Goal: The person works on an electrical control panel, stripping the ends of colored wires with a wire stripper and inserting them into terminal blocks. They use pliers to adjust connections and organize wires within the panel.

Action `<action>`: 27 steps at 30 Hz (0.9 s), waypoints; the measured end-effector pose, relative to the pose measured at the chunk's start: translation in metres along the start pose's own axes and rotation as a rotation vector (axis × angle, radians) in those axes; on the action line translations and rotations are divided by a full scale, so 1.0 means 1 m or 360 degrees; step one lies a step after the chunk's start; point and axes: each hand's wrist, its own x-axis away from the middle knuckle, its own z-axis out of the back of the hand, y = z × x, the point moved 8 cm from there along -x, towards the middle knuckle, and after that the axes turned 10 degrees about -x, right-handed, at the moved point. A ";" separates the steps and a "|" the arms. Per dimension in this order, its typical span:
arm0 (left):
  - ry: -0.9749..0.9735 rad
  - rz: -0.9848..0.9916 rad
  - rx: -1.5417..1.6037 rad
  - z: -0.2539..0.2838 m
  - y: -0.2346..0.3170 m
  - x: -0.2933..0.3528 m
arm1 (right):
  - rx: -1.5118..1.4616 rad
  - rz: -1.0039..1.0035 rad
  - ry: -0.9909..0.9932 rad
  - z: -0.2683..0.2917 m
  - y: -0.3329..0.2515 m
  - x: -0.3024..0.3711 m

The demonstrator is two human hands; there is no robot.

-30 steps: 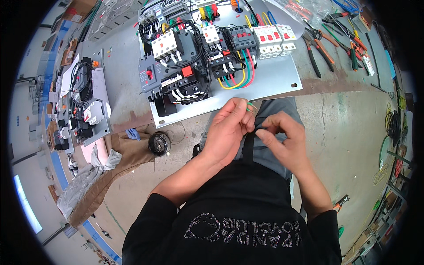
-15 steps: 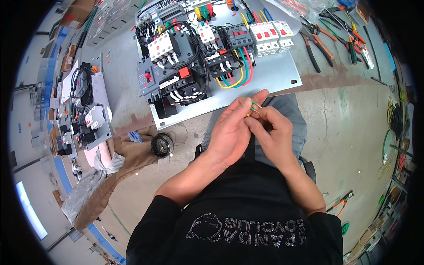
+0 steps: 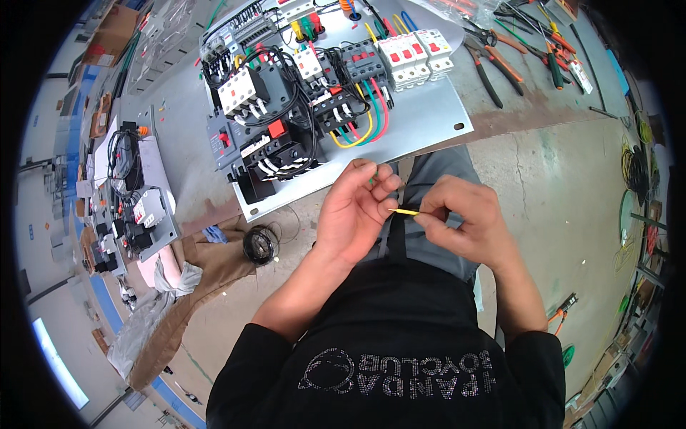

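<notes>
Over my lap, my right hand (image 3: pixel 464 218) pinches a short yellow wire (image 3: pixel 406 211) between thumb and forefinger. The wire's bare-looking tip points left, close to the fingers of my left hand (image 3: pixel 351 211). My left hand is turned palm up with its fingers curled in. A small bit of green wire (image 3: pixel 371 180) shows between its thumb and fingertips; the rest of it is hidden. Just beyond both hands, a metal mounting plate (image 3: pixel 421 132) carries contactors (image 3: pixel 364 61), black overload relays and white circuit breakers (image 3: pixel 404 57), joined by yellow, green and red wires.
Pliers (image 3: pixel 493 64) and screwdrivers (image 3: pixel 554 61) lie at the bench's far right. A second wired panel (image 3: pixel 146 207) stands at the left. On the floor lie a coil of black wire (image 3: pixel 260 244) and an orange-handled tool (image 3: pixel 563 311).
My hands have moved apart, the right one drawing back to the right with the yellow wire now showing. The green wire stays in the left hand. The view has shifted slightly.
</notes>
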 end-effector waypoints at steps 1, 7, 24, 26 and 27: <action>0.0006 0.0009 0.0001 -0.005 -0.002 0.000 | 0.0008 -0.0023 -0.0014 0.001 -0.001 0.000; -0.0224 -0.0428 -0.1517 -0.025 0.031 0.015 | 0.0103 -0.0071 -0.0049 0.016 -0.009 -0.006; -0.0283 -0.1294 -0.2782 -0.072 0.050 0.042 | 0.0171 0.0138 0.0085 0.021 -0.014 -0.002; -0.0352 -0.1288 -0.2663 -0.072 0.049 0.043 | 0.0155 0.0137 0.0050 0.020 -0.017 -0.001; -0.0384 -0.1284 -0.2605 -0.072 0.049 0.043 | 0.0145 0.0137 0.0033 0.019 -0.019 -0.001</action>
